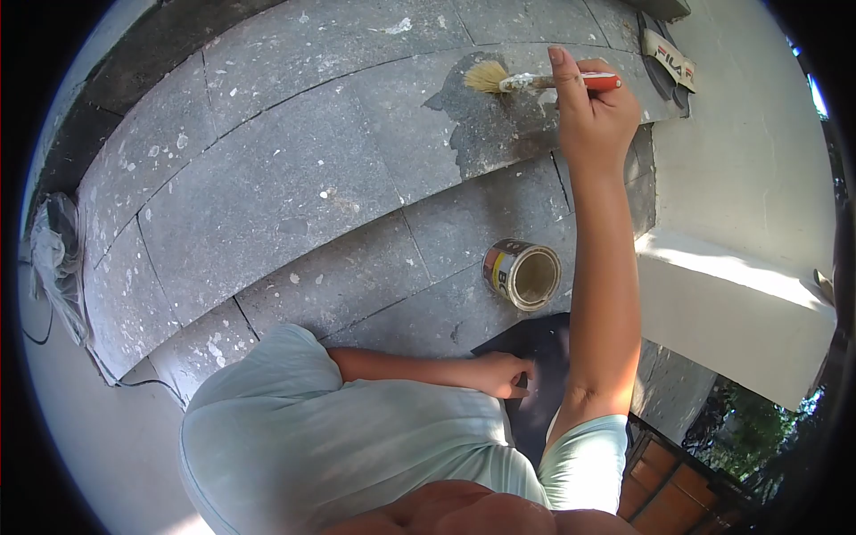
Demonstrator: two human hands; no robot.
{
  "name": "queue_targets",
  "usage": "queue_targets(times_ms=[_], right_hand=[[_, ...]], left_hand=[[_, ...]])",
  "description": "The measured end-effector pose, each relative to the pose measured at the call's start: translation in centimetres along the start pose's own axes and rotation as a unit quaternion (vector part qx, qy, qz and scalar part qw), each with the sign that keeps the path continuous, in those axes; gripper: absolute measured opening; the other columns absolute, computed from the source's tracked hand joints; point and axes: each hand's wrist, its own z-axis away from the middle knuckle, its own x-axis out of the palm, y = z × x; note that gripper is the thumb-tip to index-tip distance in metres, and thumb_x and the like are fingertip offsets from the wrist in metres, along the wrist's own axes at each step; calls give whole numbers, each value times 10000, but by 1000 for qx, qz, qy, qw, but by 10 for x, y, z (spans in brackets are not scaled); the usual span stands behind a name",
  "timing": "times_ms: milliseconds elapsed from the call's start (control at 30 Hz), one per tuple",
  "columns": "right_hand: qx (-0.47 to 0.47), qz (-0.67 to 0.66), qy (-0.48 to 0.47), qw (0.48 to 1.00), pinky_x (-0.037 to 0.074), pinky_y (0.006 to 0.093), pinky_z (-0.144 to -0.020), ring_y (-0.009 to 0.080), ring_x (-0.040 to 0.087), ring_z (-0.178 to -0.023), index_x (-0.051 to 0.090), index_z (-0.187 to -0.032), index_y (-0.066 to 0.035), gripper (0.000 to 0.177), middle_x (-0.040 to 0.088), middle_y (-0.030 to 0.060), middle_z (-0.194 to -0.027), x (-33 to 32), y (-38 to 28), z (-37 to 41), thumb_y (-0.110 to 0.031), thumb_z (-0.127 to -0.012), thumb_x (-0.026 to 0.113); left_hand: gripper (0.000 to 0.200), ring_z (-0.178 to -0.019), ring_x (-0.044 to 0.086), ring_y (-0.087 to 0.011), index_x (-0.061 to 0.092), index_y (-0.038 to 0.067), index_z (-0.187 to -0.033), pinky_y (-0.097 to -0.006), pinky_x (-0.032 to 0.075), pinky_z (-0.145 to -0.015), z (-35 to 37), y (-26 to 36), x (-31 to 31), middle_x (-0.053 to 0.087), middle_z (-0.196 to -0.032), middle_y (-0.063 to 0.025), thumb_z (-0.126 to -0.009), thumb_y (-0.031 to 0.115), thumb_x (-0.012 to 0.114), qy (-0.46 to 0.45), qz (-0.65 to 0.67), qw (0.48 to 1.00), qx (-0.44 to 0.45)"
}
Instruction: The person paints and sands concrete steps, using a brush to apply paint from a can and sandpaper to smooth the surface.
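Observation:
Near the upper right, my right hand is closed around the handle of a paintbrush with pale bristles and a red handle end. The bristles touch a dark wet patch on the grey tiled step. Below it, an open tin can with a printed label stands on the lower tiles, tilted in view by the lens. My left hand rests by my dark trousers with its fingers curled in; whether anything is in them is hidden.
White specks and splashes dot the tiles. A bag or strap marked FILA lies at the upper right beside a pale wall. Clear plastic wrapping sits at the far left with a dark cable nearby. A white ledge stands at right.

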Motion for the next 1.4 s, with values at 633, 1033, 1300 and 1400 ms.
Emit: queue_targets(times_ms=[633, 1033, 1300, 1400], right_hand=[[47, -30, -35, 998, 350, 245, -531, 41, 450, -572, 673, -721, -31, 427, 536, -60, -612, -1, -8, -5, -360, -953, 816], [93, 71, -132, 984, 362, 263, -539, 55, 460, -572, 693, -726, -21, 450, 545, -40, -592, 1, -28, -27, -405, -915, 831], [22, -41, 1, 999, 360, 266, -524, 50, 457, -551, 689, -704, -30, 460, 559, -34, -581, 26, -13, -7, -409, -930, 816], [39, -19, -30, 999, 368, 260, -527, 50, 467, -553, 685, -711, -29, 450, 556, -35, -574, 14, -11, -9, -398, -931, 819]], left_hand=[[417, -720, 693, -272, 608, 105, -1228, -424, 523, -659, 0, -4, 3, 677, -786, -67, -934, 357, 762, 5, -3, 1000, 15], [427, -726, 682, -269, 608, 75, -1210, -421, 515, -662, -1, -6, 2, 668, -785, -71, -935, 363, 762, -4, -6, 1000, 19], [437, -747, 717, -292, 616, 86, -1191, -433, 534, -673, 1, -3, 2, 711, -794, -81, -913, 385, 774, 5, 5, 1000, 11], [433, -743, 716, -288, 619, 87, -1190, -428, 535, -676, 0, -4, 2, 710, -794, -77, -913, 383, 772, 4, 0, 1000, 14]])
